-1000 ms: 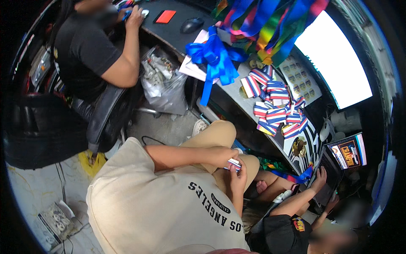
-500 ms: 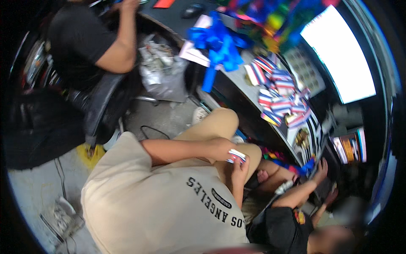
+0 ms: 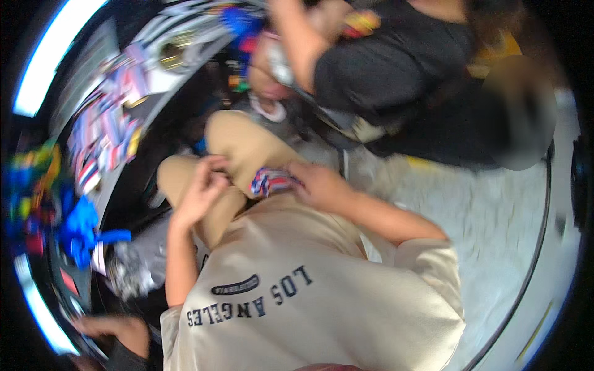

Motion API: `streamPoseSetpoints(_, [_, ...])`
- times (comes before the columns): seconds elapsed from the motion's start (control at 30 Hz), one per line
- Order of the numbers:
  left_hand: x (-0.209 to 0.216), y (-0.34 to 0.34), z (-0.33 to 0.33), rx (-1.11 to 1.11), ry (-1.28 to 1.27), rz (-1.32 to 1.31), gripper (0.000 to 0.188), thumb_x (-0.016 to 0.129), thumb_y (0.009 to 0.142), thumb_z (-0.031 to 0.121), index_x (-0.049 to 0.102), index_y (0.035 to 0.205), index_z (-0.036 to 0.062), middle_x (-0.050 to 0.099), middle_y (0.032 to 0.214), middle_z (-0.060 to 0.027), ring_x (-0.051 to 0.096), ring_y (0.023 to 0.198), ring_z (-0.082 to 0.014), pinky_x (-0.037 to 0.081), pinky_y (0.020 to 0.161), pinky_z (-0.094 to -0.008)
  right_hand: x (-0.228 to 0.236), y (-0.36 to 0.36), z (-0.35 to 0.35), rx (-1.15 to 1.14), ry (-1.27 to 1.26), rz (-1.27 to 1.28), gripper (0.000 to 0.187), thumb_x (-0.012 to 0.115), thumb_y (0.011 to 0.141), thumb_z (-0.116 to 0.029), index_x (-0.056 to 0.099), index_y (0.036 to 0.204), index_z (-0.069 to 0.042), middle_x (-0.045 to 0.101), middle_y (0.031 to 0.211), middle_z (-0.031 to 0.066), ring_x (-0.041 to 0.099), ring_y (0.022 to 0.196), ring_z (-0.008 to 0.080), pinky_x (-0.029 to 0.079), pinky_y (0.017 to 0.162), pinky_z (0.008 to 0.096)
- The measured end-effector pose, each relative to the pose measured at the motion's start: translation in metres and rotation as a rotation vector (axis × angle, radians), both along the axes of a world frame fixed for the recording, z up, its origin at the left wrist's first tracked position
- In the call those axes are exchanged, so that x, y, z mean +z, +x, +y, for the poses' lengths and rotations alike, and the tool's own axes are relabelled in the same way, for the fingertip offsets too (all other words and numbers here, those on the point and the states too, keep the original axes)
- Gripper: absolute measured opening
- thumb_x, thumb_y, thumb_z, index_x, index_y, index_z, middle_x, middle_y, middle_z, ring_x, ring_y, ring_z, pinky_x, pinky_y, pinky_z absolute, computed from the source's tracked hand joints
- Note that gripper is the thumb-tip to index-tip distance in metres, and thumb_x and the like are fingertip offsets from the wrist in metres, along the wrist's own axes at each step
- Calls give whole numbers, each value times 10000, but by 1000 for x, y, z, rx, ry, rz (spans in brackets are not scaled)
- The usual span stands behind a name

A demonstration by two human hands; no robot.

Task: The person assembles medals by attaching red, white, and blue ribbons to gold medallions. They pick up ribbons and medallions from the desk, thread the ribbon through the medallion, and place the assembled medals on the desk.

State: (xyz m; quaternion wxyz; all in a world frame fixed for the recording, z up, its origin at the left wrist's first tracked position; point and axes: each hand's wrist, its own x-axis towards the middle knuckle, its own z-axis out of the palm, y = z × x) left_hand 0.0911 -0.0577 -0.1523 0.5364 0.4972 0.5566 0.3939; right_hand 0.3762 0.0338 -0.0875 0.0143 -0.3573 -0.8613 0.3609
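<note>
In the lap: small red, white and blue striped ribbon piece (image 3: 271,182)
Right hand (image 3: 318,185): fingers closed on the ribbon, at its 3 o'clock
Left hand (image 3: 201,191): curled, grip unclear, at 9 o'clock on the tan trouser knee (image 3: 241,145)

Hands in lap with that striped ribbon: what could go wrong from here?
1. The striped ribbon lies in the lap with only the right hand on it. The left hand is apart, so it might slide to the floor.
2. A person in black sits close ahead and could bump it.
</note>
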Motion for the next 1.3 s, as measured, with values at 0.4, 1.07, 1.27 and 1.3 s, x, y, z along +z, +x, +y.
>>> streamPoseSetpoints(0.4, [-106,-19,29,19,158,1235,210,575,881,149,639,1034,21,665,1023,-175,618,953,-365,474,855,-433,-61,423,-125,-1124,-357,-796,406,612,813,-256,592,1130,-3,662,992,260,637,963,401,508,816,461])
streamPoseSetpoints(1.07, [-83,-1,23,-69,147,1308,194,593,808,75,655,990,44,658,1017,-176,597,986,-368,461,890,-441,-304,322,-121,-1286,-207,-582,200,463,898,-118,589,1011,-11,662,956,230,652,913,399,515,781,506])
streamPoseSetpoints(1.27, [-86,-3,17,-12,130,1274,171,582,829,94,659,973,42,665,1004,-161,594,961,-364,454,863,-443,-267,228,-129,-674,-181,-436,255,581,837,-171,567,1058,-44,660,955,184,660,872,357,536,721,460])
streamPoseSetpoints(1.3, [-86,-3,17,-3,121,1271,170,581,830,100,662,967,41,668,998,-158,594,947,-365,454,849,-448,-269,215,-125,-583,-206,-419,263,588,832,-173,567,1063,-48,657,970,181,659,882,354,535,726,460])
